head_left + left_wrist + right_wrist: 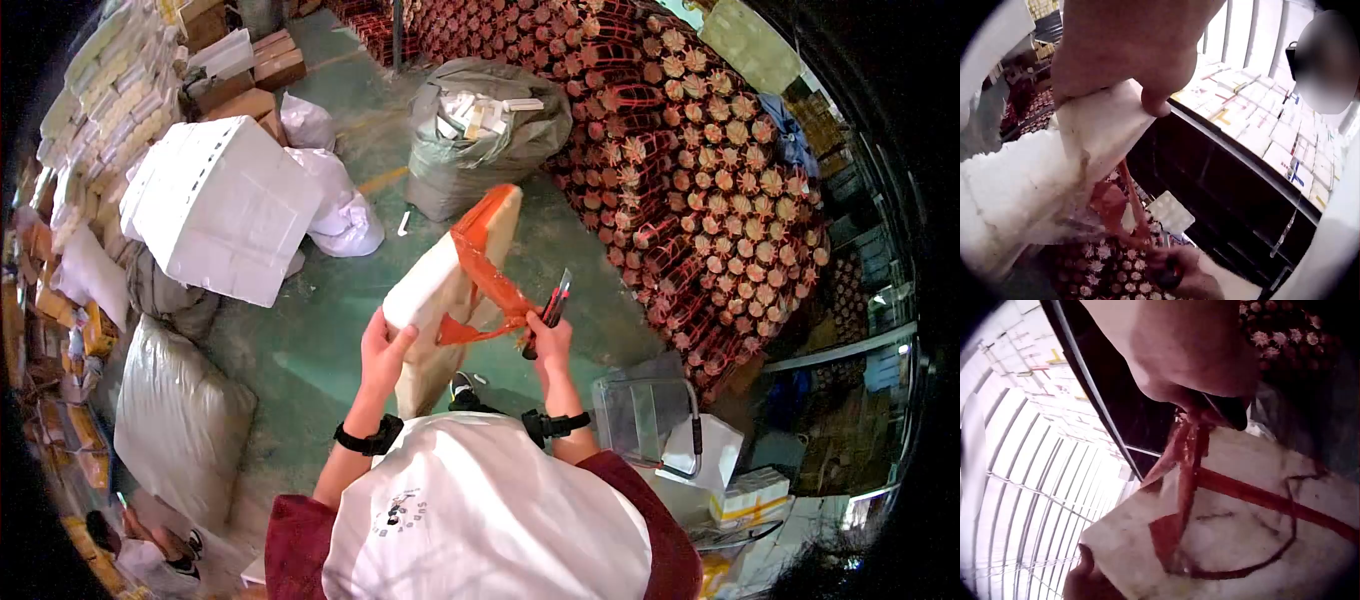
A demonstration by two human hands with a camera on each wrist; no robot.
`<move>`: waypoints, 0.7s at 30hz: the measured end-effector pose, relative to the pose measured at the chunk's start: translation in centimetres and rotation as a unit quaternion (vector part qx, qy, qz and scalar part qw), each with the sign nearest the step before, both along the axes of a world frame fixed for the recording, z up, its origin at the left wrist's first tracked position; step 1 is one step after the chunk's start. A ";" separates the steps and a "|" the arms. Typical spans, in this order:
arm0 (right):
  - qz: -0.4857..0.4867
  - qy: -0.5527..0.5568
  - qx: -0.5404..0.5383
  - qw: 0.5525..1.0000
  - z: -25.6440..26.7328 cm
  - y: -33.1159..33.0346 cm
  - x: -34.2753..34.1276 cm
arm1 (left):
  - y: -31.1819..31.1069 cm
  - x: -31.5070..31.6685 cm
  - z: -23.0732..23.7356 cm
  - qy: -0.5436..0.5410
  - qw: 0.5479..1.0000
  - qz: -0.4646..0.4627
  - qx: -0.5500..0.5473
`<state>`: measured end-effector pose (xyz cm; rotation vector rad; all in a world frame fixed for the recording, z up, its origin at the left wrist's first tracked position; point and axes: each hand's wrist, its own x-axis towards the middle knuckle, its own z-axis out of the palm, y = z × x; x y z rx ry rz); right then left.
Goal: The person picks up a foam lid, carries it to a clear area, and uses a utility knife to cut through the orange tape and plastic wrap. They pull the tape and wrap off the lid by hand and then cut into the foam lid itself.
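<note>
My left hand [383,352] grips the near end of a long off-white slab-shaped package [430,283], thumb on one side. Orange plastic wrapping [492,272] runs across its far end and hangs off its right side in a loose, torn strip. My right hand [550,343] pinches the strip's end and also holds a utility knife [556,303], blade pointing up and away. In the right wrist view the stretched orange strip [1190,462] leads from the fingers down to the stained white face. The left wrist view shows the package [1029,187] below my left hand [1129,50].
A grey sack [450,160] of white scraps stands ahead. Red-netted bundles [720,190] are piled at the right. On the left are a large white box [240,210], white bags [340,205] and a full sack [180,420]. Another person [150,540] is at lower left.
</note>
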<state>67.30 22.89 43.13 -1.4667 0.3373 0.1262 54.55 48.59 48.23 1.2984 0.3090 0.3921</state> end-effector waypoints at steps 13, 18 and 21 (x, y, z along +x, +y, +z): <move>0.109 -0.004 0.111 0.988 3.8 -2.1 0.1 | 1.7 0.3 -1.5 -0.081 0.991 0.083 -0.062; 0.144 -0.034 0.023 0.989 2.7 -0.7 -1.5 | 1.8 0.0 -1.1 -0.109 0.987 0.090 -0.073; 0.156 0.002 0.039 0.987 3.7 4.7 -3.8 | 1.2 1.0 -1.2 -0.117 0.983 0.107 -0.093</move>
